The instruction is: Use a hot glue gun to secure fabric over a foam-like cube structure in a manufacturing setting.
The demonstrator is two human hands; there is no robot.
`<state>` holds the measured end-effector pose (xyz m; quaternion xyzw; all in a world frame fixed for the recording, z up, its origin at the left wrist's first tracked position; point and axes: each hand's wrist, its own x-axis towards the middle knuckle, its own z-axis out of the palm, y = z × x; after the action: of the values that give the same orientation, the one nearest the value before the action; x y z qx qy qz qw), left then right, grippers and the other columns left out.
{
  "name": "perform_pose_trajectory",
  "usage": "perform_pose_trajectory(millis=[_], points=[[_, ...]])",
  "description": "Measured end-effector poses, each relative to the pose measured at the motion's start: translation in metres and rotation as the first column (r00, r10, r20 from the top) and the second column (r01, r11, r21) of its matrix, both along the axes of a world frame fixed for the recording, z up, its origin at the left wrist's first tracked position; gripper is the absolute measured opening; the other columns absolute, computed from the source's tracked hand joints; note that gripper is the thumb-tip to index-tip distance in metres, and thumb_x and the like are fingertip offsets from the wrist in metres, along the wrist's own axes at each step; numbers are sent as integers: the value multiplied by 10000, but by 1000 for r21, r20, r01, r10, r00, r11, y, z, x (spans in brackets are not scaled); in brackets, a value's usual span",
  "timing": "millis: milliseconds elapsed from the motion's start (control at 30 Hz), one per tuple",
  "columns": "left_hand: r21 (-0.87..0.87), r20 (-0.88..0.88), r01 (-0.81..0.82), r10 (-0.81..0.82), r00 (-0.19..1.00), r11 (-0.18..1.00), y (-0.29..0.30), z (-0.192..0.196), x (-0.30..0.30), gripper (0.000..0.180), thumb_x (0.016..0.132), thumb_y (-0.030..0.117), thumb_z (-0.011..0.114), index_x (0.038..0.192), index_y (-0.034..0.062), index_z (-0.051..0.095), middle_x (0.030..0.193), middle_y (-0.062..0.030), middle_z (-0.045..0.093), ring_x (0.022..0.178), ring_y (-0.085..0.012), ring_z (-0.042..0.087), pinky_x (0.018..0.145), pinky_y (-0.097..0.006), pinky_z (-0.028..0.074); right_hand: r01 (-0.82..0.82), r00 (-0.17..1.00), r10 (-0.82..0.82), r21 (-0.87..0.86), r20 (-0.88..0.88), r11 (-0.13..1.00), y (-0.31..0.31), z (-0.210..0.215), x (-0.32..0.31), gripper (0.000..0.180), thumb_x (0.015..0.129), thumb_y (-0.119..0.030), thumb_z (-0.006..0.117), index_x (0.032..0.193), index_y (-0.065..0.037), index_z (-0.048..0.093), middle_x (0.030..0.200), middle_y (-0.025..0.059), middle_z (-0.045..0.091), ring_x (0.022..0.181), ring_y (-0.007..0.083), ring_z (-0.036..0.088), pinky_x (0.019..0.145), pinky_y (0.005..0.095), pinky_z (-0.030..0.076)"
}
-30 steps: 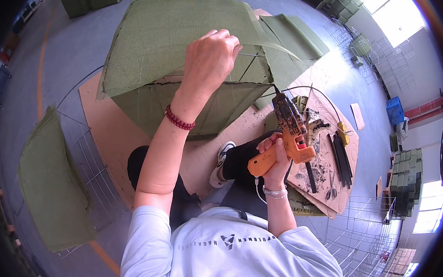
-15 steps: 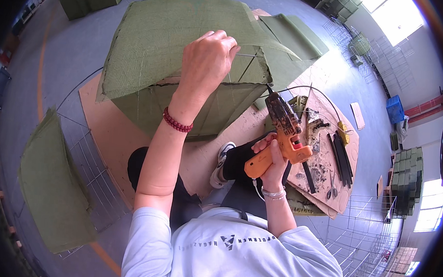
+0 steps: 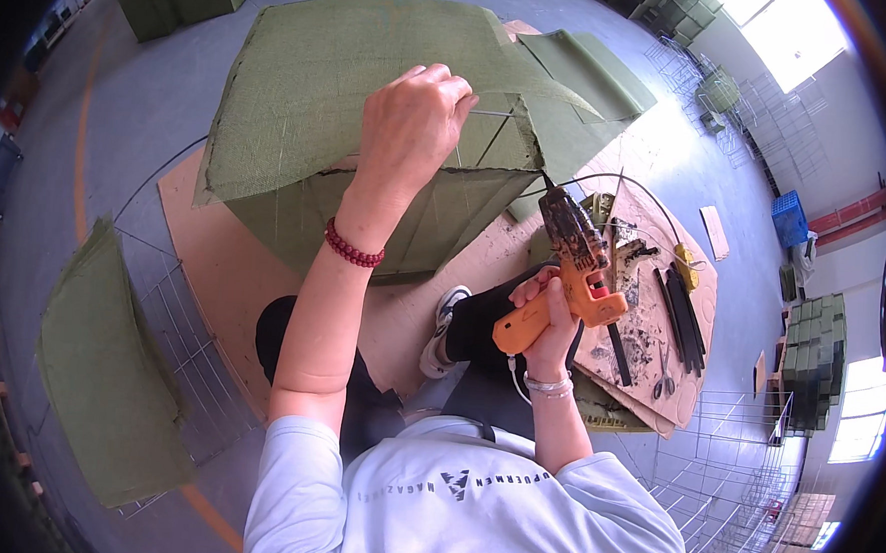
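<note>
My left hand (image 3: 414, 125) is closed in a pinch at the lifted edge of a green fabric sheet (image 3: 314, 64); its fingertips are partly hidden behind the hand. That sheet lies over a box-shaped wire frame covered in green fabric (image 3: 376, 218), and a thin metal rod shows under the raised edge. Wrapped round the orange handle of a glue gun (image 3: 577, 245) is my right hand (image 3: 549, 317). The gun's barrel is smeared with dark residue. Its nozzle points up and left, close to the frame's near right corner, where a dark line of glue runs along the seam.
Cardboard (image 3: 651, 327) at the right holds black strips (image 3: 683, 319), scissors (image 3: 664, 378) and a yellow plug connector (image 3: 686, 269) on a cable. A green fabric panel (image 3: 107, 369) leans on wire grid at the left. More wire grids (image 3: 723, 471) stand at the lower right.
The glue gun and my right hand have shifted slightly right and down, along the frame's corner. My left hand stays almost still, holding the sheet's edge up.
</note>
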<state>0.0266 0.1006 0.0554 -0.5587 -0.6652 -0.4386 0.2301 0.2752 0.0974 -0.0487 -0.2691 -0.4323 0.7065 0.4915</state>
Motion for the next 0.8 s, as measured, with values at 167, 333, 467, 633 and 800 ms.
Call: perform_pose_trajectory(millis=[167,333,467,633,800], points=[[-6,-1,1,-1,1000,1000,0,0,0,78,788,148,674,781,72,688,740,-38,628,709,-219,616,612,-331,491,11,1000,-12,-22,-22,1000,10,-3,4,225,921,-231,545,953,-18,482,736,67,490,647,184,510,637,326,457],[-15,-3,4,-5,1000,1000,0,0,0,78,789,147,672,781,71,686,735,-38,627,712,-220,613,612,-331,489,6,1000,-6,-25,-20,1000,10,-3,6,224,925,-238,540,953,-24,483,735,65,489,643,182,505,633,321,449],[-24,-2,7,-7,1000,1000,0,-1,-2,77,788,145,671,780,70,686,735,-37,627,715,-221,613,614,-331,489,1,1000,0,-27,16,1000,6,1,3,221,927,-239,536,950,-26,480,732,66,490,639,184,505,629,323,448],[-24,-6,3,-3,1000,1000,-1,0,-1,73,787,142,672,785,71,688,734,-37,628,713,-221,614,618,-329,490,-6,1000,6,-28,8,1000,10,-1,7,218,926,-234,532,951,-24,479,729,67,493,638,183,507,626,323,449],[-20,3,7,-6,1000,1000,-2,1,-1,72,786,143,673,787,73,688,739,-36,629,712,-218,614,618,-329,491,-32,999,32,-14,19,999,3,3,8,217,924,-231,533,953,-23,479,731,70,503,637,184,509,627,326,450]])
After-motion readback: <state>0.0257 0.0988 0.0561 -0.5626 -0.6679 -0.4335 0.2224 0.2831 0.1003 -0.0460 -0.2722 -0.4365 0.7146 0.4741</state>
